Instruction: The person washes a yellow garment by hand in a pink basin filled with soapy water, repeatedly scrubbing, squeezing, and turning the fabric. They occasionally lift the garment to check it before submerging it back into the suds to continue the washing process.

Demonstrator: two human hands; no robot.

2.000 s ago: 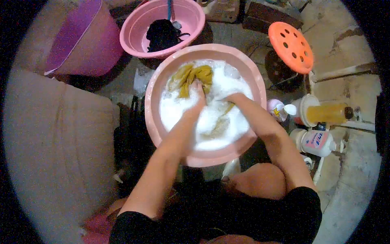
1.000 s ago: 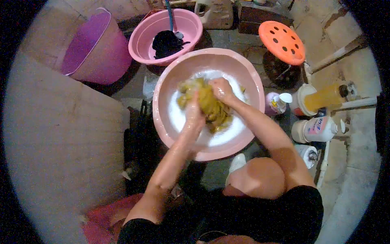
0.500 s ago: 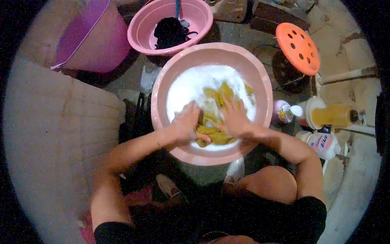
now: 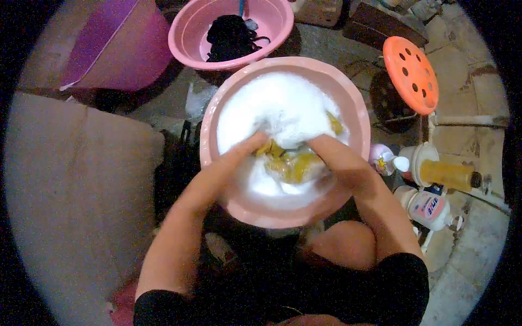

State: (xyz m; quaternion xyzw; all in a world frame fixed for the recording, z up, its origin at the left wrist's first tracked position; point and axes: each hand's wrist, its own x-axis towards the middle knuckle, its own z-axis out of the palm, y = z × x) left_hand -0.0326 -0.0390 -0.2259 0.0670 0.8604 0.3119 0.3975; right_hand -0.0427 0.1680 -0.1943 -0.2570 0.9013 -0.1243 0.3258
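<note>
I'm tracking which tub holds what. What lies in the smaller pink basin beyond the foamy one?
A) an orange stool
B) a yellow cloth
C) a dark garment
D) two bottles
C: a dark garment lies in the smaller pink basin; the yellow cloth is in the foamy basin.

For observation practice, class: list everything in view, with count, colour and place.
large pink plastic basin: one, pink, centre
white foam: one mass, white, inside it
yellow cloth: one, yellow, in foam
smaller pink plastic basin: one, pink, top
dark clothes: one heap, black, inside it
purple plastic bucket: one, purple, top left
orange perforated stool: one, orange, top right
plastic bottles: three, yellow, white, pink, right
left hand: one, in foam
right hand: one, in foam
</note>
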